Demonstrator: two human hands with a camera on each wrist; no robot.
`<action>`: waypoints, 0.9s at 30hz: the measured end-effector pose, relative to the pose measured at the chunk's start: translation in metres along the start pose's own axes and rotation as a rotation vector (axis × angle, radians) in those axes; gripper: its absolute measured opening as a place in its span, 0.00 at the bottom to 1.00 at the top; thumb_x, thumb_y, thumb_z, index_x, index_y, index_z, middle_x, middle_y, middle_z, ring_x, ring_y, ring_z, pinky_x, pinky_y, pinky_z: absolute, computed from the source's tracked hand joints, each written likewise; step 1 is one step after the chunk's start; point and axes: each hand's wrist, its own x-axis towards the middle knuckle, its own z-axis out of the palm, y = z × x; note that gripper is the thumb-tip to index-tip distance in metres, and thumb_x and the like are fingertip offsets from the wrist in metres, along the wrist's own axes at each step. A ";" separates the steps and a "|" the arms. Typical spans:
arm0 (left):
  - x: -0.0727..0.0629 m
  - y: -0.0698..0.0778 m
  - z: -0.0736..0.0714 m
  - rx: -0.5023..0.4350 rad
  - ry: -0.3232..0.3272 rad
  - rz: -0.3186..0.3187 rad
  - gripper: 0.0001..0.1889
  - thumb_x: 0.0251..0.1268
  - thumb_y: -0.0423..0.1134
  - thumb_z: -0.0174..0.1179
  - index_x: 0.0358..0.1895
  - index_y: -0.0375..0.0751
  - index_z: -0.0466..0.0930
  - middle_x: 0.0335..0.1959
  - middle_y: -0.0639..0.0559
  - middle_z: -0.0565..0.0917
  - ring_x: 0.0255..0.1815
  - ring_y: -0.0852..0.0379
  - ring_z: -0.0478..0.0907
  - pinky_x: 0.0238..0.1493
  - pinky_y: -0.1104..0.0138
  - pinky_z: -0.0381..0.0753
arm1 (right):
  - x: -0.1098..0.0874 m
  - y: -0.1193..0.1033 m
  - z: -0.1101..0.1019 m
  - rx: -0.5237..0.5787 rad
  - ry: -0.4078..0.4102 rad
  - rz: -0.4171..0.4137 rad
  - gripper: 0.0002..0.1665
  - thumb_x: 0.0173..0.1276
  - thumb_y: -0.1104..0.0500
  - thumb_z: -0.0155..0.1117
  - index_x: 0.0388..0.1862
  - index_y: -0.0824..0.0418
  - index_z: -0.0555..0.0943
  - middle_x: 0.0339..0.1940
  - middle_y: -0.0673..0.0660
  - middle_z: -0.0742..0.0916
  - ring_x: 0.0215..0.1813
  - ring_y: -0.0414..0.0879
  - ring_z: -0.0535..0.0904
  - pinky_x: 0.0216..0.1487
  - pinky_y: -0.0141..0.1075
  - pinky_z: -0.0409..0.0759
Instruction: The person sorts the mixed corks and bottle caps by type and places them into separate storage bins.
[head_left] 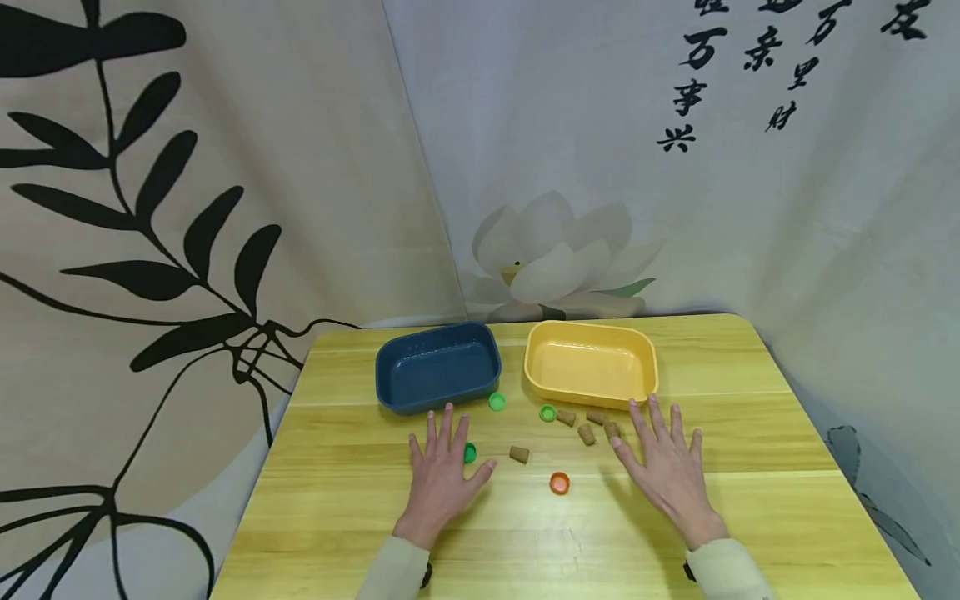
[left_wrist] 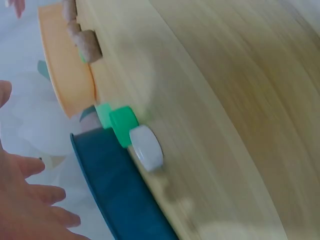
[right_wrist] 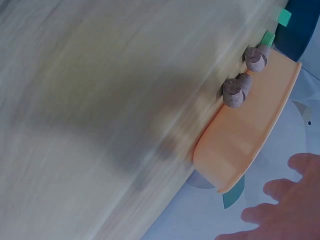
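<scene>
A: The left grip [head_left: 440,487] has its fingers straight and spread wide, and it holds nothing. The right grip [head_left: 667,471] is the same: fingers far apart, nothing in it.

B: What is near them?

A: By the left grip there is a green cap [head_left: 470,452], just right of its fingers. A white cap [left_wrist: 146,147] shows from the left wrist, near that green one, but it is hidden in the head view. By the right grip's thumb is a cork [head_left: 612,430]. Its fingertips come up by the near right corner of the yellow tray [head_left: 592,367].

B: Is anything in the way?

A: Four corks, with that one, sit right in front of the yellow tray. A second green cap [head_left: 548,412] is at the left end of the bunch. A third green cap [head_left: 497,402] is just beside the near right corner of the blue tray [head_left: 438,367]. One more cork [head_left: 519,454] lies alone between the grips. The orange cap [head_left: 559,482] is well apart from both trays, on the person's side of the surface [head_left: 337,467].

B: Any words to read?

A: Yes, black writing [head_left: 690,97] on the cloth [head_left: 750,233] behind. I can read 万, 事, 兴 going down, then 亲, 里 and 财. Some top ones are cut off. The cloth has a pale flower [head_left: 555,258] and black leaves [head_left: 161,179] too.

B: Now count!

A: Two trays, five corks and five caps: three green, one orange, one white.
</scene>
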 end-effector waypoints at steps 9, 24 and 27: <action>0.004 0.017 0.011 0.013 -0.026 0.028 0.47 0.68 0.71 0.55 0.81 0.43 0.62 0.84 0.38 0.53 0.82 0.30 0.48 0.71 0.26 0.50 | -0.002 -0.004 0.006 -0.001 0.001 -0.006 0.46 0.80 0.30 0.45 0.86 0.52 0.53 0.85 0.68 0.54 0.82 0.74 0.41 0.70 0.80 0.39; 0.043 0.048 0.017 -0.001 -0.051 0.140 0.47 0.71 0.71 0.52 0.83 0.45 0.58 0.85 0.40 0.51 0.83 0.32 0.45 0.70 0.26 0.51 | -0.002 -0.003 0.015 -0.047 -0.026 -0.018 0.49 0.77 0.28 0.47 0.86 0.53 0.55 0.86 0.65 0.54 0.83 0.73 0.44 0.70 0.79 0.42; 0.059 0.055 0.019 0.024 -0.069 0.157 0.47 0.71 0.72 0.51 0.83 0.45 0.57 0.84 0.40 0.53 0.83 0.33 0.46 0.72 0.27 0.50 | -0.002 -0.002 0.015 -0.057 -0.029 -0.020 0.49 0.77 0.27 0.47 0.85 0.53 0.57 0.85 0.64 0.55 0.82 0.73 0.45 0.71 0.78 0.43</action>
